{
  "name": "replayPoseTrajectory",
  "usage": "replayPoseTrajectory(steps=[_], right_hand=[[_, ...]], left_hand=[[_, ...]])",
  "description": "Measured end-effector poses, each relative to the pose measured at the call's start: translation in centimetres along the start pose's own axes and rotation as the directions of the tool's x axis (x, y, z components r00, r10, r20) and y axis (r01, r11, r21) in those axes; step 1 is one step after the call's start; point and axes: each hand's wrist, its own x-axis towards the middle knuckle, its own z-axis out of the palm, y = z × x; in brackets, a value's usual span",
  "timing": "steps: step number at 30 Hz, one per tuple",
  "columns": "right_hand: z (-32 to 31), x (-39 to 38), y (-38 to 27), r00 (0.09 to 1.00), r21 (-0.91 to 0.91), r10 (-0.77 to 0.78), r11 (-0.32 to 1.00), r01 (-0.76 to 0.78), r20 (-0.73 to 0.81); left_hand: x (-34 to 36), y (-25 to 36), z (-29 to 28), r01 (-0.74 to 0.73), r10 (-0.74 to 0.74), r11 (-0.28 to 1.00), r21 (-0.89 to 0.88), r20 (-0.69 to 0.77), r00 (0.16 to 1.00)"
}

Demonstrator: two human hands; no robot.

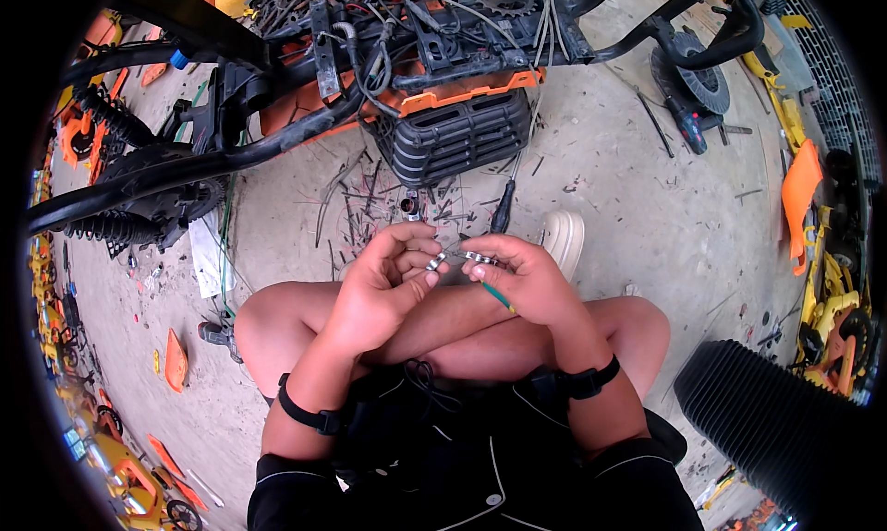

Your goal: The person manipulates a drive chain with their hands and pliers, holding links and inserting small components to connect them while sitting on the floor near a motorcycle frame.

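My left hand [383, 282] is closed, pinching a small shiny metal ring [436, 262] between thumb and fingertips. Close beside it, my right hand [528, 277] grips several similar small metal rings [478, 258] with thumb and forefinger. A thin tool with a green and yellow handle [499, 296] pokes out below the right fingers; how it is held is partly hidden. Both hands hover over my crossed legs. On the floor just beyond them lie a black-handled screwdriver [504, 208] and a small dark round part [409, 204].
A black tubular vehicle frame [231, 157] with loose cables and a slatted black grille [462, 136] stands ahead. Dark scraps litter the floor beneath. At the far right lies a power tool [693, 130]; a ribbed black object [767, 429] rises at the near right. Orange panels [802, 203] line the sides.
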Motion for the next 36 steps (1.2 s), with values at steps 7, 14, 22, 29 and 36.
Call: replayPoseTrajectory(steps=[7, 14, 22, 29, 36], right_hand=[[0.7, -0.3, -0.1, 0.961, -0.541, -0.271, 0.818, 0.196, -0.061], [0.7, 0.0, -0.3, 0.913, -0.262, -0.407, 0.885, 0.384, -0.035], [1.6, -0.4, -0.1, 0.955, -0.179, -0.292, 0.944, 0.278, -0.055], [1.6, 0.1, 1.4, 0.962, 0.009, -0.267, 0.963, 0.268, -0.059], [1.8, -0.2, 2.1, 0.98, 0.037, -0.138, 0.989, 0.145, -0.146]], left_hand=[[-0.1, -0.7, 0.1, -0.026, 0.031, 0.994, 0.11, -0.045, 0.999], [-0.5, -0.6, 0.7, -0.163, 0.164, 0.965, 0.205, 0.016, 0.986], [-0.4, -1.3, 1.3, -0.22, 0.213, 0.958, 0.185, 0.054, 0.976], [-0.2, -1.4, 1.2, -0.212, 0.216, 0.955, 0.207, 0.003, 0.976], [-0.3, -1.6, 0.9, -0.207, 0.208, 0.942, 0.263, 0.023, 0.978]])
